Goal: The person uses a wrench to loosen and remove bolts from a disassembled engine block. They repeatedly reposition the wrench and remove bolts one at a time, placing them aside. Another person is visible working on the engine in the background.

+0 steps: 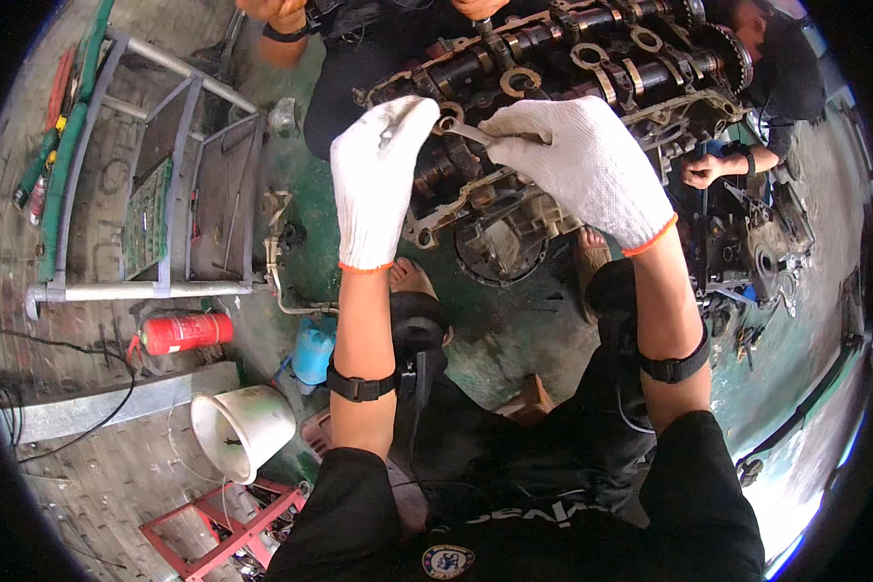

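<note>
Between the thumb and fingers of my right hand [592, 165], in a white knitted glove with an orange cuff, is a metal ring spanner [470, 133]. Its ring end points left, toward my left hand [380, 175], gloved alike. The left hand's fingers are pressed together beside that ring end; what they hold, if anything, I cannot make out. Both hands are over the near left part of a dirty, opened engine cylinder head [500, 184]. Two camshafts [553, 39] with bearing caps and sprockets lie along it. A round metal housing [502, 244] shows below it.
A person's hand [279, 15] shows at the far left, another person's hand [700, 173] at the right beside engine parts [766, 233]. On the left are a metal rack [155, 291], red fire extinguisher [186, 334], white bucket [247, 427] and red metal frame [213, 543].
</note>
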Demonstrator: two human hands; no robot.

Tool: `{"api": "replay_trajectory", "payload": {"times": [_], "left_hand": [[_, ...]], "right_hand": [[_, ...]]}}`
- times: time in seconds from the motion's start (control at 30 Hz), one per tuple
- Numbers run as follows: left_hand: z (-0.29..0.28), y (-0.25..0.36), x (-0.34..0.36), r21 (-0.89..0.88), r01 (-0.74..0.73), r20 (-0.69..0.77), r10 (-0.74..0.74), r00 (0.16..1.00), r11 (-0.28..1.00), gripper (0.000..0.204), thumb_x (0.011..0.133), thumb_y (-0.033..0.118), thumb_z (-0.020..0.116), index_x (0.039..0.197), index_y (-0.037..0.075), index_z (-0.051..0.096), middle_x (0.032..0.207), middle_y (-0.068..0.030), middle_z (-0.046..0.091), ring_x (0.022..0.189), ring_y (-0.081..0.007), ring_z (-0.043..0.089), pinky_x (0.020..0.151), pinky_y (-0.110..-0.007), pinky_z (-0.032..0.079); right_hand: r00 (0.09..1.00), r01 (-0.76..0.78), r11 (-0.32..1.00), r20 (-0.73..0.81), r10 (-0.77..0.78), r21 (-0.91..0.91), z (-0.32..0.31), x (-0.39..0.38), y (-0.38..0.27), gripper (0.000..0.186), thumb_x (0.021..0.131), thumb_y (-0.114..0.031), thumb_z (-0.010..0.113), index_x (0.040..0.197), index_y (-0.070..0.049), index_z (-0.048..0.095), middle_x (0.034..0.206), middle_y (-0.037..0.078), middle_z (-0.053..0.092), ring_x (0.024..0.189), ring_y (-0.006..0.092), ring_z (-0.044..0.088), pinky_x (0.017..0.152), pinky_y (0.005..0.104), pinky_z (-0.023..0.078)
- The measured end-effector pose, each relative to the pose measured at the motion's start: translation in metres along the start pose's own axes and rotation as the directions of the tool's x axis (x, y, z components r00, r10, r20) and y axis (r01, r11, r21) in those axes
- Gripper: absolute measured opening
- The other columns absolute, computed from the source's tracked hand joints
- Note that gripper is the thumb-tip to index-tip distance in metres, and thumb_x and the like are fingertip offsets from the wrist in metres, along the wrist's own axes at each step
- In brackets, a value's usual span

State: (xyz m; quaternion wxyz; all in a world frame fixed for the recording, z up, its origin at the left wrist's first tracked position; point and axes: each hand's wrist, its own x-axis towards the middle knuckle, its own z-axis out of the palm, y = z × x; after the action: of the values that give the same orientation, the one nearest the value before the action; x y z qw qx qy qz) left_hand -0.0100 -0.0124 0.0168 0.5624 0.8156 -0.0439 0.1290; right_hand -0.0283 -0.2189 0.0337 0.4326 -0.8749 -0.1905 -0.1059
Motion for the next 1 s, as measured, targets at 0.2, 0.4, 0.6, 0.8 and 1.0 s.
{"api": "replay_trajectory", "payload": {"times": [0.2, 0.4, 0.6, 0.8, 1.0], "left_hand": [[0.003, -0.005, 0.007, 0.051, -0.050, 0.060, 0.047, 0.997, 0.997, 0.028, 0.091, 0.019, 0.078, 0.104, -0.005, 0.076, 0.093, -0.0104, 0.078, 0.082, -0.0110, 0.067, 0.078, -0.028, 0.053], [0.004, -0.009, 0.008, 0.071, -0.061, 0.030, 0.059, 0.998, 0.996, 0.027, 0.090, 0.018, 0.078, 0.104, -0.006, 0.076, 0.093, -0.0113, 0.078, 0.081, -0.0116, 0.067, 0.077, -0.028, 0.053], [0.004, -0.008, 0.007, 0.096, -0.075, 0.040, 0.071, 0.997, 0.993, 0.026, 0.090, 0.017, 0.078, 0.105, -0.005, 0.076, 0.094, -0.0109, 0.078, 0.083, -0.0125, 0.068, 0.079, -0.028, 0.053], [0.006, -0.008, 0.007, 0.109, -0.025, 0.038, 0.021, 0.999, 0.994, 0.024, 0.091, 0.013, 0.077, 0.107, -0.005, 0.076, 0.098, -0.0086, 0.077, 0.088, -0.0124, 0.067, 0.083, -0.028, 0.053], [0.011, -0.008, 0.011, 0.065, -0.062, 0.015, 0.062, 0.998, 0.996, 0.028, 0.090, 0.019, 0.076, 0.104, -0.006, 0.076, 0.092, -0.0120, 0.078, 0.081, -0.0148, 0.068, 0.077, -0.030, 0.053]], "right_hand": [[0.998, -0.024, 0.996, 0.056, 0.029, -0.080, -0.001, 0.001, 0.000, 0.030, 0.086, -0.021, 0.074, 0.110, -0.004, 0.076, 0.085, 0.018, 0.073, 0.077, 0.0282, 0.072, 0.072, 0.0360, 0.056], [1.000, 0.018, 0.973, 0.000, -0.018, -0.229, 0.003, -0.002, 0.002, 0.033, 0.083, -0.015, 0.073, 0.115, -0.005, 0.075, 0.087, 0.016, 0.073, 0.076, 0.0280, 0.073, 0.071, 0.0354, 0.057], [0.996, 0.089, 0.921, 0.014, -0.091, -0.379, -0.002, -0.005, 0.006, 0.023, 0.083, -0.014, 0.071, 0.105, -0.006, 0.075, 0.081, 0.015, 0.070, 0.073, 0.0325, 0.070, 0.069, 0.0402, 0.056], [0.997, 0.061, 0.909, 0.072, -0.034, -0.413, 0.016, -0.020, -0.017, 0.010, 0.084, -0.011, 0.066, 0.089, -0.004, 0.062, 0.072, 0.016, 0.066, 0.067, 0.0356, 0.069, 0.063, 0.0453, 0.055], [0.996, 0.003, 0.946, -0.089, -0.033, -0.323, 0.072, -0.040, -0.043, 0.017, 0.078, -0.007, 0.063, 0.089, 0.000, 0.053, 0.065, 0.016, 0.060, 0.055, 0.0340, 0.064, 0.051, 0.0453, 0.051]]}}
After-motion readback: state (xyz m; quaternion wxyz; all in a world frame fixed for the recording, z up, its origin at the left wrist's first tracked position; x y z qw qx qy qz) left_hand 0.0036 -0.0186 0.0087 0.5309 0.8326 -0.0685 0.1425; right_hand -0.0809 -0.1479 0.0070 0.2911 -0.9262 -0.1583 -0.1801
